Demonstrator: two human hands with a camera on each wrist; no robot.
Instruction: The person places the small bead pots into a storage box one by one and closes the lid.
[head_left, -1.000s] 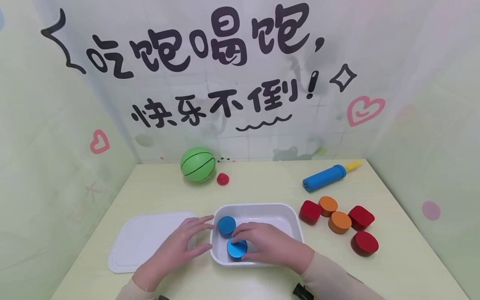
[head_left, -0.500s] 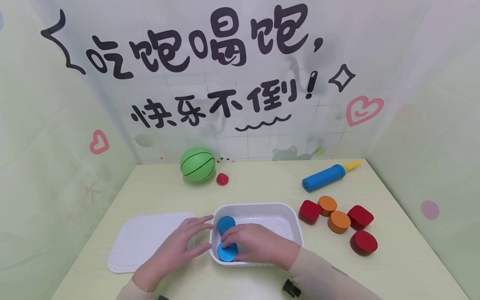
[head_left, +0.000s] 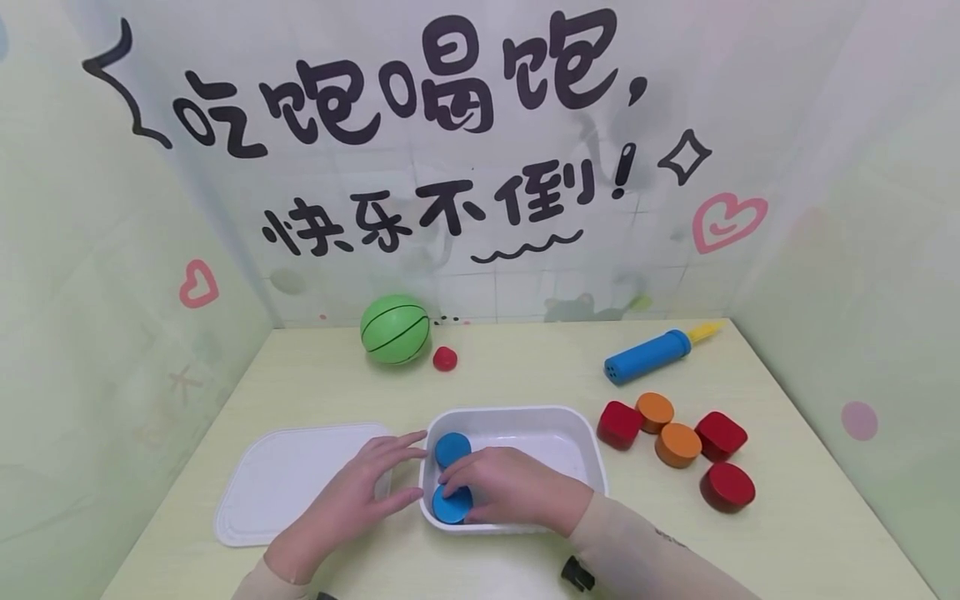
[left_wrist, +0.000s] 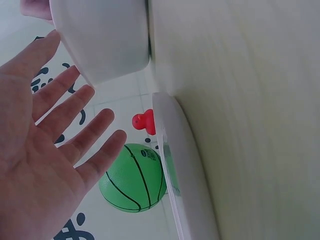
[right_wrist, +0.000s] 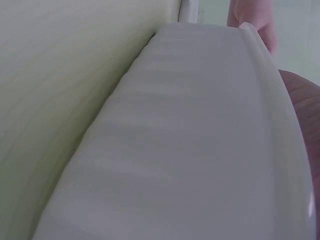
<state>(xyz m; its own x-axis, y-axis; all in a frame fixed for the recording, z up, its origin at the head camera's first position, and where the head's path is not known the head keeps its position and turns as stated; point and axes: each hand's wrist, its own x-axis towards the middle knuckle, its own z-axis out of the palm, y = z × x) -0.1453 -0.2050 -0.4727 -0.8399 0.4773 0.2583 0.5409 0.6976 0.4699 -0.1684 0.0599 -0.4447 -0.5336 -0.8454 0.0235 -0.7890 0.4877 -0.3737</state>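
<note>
While the lid (head_left: 292, 483) lies at the left, your left hand (head_left: 360, 483) spreads its fingers apart beside the tray (head_left: 555, 433). In its left end sit a far disc (head_left: 453, 449) and a near disc (head_left: 454, 507), both blue, and your right hand (head_left: 510, 487) is clamped on the near one. Likely you're seating it; next calls for a clean release, then perhaps a reach right, toward the red blocks (head_left: 620, 425).

The right hand (head_left: 517, 490) grips a blue disc (head_left: 452, 507) in a white tray (head_left: 536, 429), near a second blue disc (head_left: 453, 449). The left hand (head_left: 363, 486) extends its fingers at the tray's left rim. Red blocks (head_left: 727, 487) and orange blocks (head_left: 678, 444) lie farther right
</note>
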